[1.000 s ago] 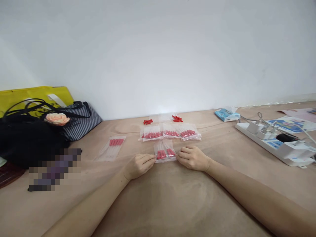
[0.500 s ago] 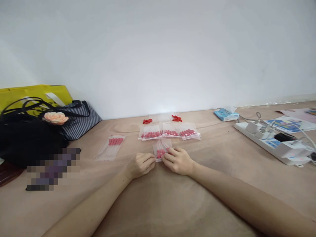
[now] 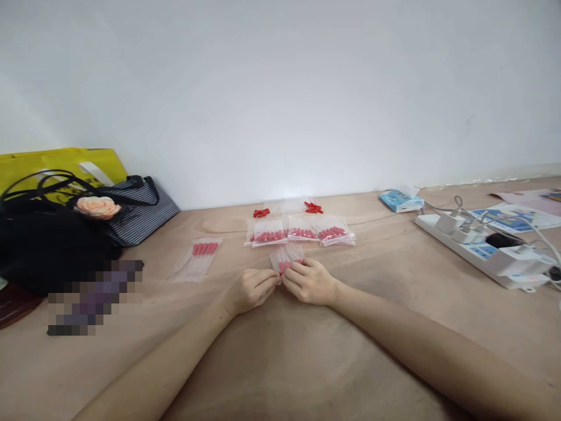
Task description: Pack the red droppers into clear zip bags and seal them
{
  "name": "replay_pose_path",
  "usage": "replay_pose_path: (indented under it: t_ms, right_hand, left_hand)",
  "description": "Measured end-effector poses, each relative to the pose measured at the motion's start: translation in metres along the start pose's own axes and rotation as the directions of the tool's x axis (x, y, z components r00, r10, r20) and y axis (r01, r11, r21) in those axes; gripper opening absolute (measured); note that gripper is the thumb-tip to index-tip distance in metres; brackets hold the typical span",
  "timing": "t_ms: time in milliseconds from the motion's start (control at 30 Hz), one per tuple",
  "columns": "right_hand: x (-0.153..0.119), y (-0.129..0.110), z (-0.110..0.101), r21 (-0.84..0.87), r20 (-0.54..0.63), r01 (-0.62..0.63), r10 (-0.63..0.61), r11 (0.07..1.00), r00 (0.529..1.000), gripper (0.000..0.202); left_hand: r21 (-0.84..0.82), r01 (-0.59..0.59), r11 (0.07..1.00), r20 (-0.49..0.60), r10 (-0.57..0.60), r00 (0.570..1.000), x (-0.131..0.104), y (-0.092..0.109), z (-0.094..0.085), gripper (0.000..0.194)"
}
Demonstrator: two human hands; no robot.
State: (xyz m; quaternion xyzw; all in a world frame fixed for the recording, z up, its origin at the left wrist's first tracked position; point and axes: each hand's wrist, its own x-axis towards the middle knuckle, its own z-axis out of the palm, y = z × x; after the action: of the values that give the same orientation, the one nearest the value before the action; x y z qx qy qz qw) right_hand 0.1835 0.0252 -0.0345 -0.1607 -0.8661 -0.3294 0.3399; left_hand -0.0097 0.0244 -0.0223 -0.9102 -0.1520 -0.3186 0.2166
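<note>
A clear zip bag (image 3: 284,254) with several red-tipped sticks in it lies in front of me. My left hand (image 3: 252,289) pinches its near left corner, fingers closed. My right hand (image 3: 312,282) is closed on the near edge, its fingertips close to those of the left and partly covering the red tips. Just beyond lie filled zip bags (image 3: 302,234) with red tips inside, side by side and overlapping. Off to the left rests another clear bag (image 3: 193,266), with red tips at its far end.
Loose red pieces (image 3: 262,213) lie at the back. A power strip (image 3: 473,248) with chargers and cables is on the right, near a blue tissue pack (image 3: 401,200). On the left are a striped bag (image 3: 135,213), a yellow bag (image 3: 100,161) and a black bag (image 3: 52,251).
My right hand has slid slightly left along the bag's near edge, bringing its fingertips close to the left hand's. The view has shifted slightly.
</note>
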Motion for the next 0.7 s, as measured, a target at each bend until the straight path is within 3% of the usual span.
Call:
replay_pose_path:
  t_ms: [433, 700]
  right_hand:
    - [-0.030, 0.027, -0.012, -0.119, 0.115, -0.024, 0.038, 0.993, 0.993, 0.020]
    - [-0.032, 0.027, -0.018, -0.110, 0.154, -0.100, 0.117, 0.989, 0.981, 0.026]
  left_hand:
    - [-0.103, 0.107, 0.989, -0.001, -0.108, 0.994, -0.009, -0.003, -0.002, 0.013]
    - [-0.222, 0.240, 0.945, 0.066, -0.231, 0.971, -0.009, -0.002, -0.006, 0.013]
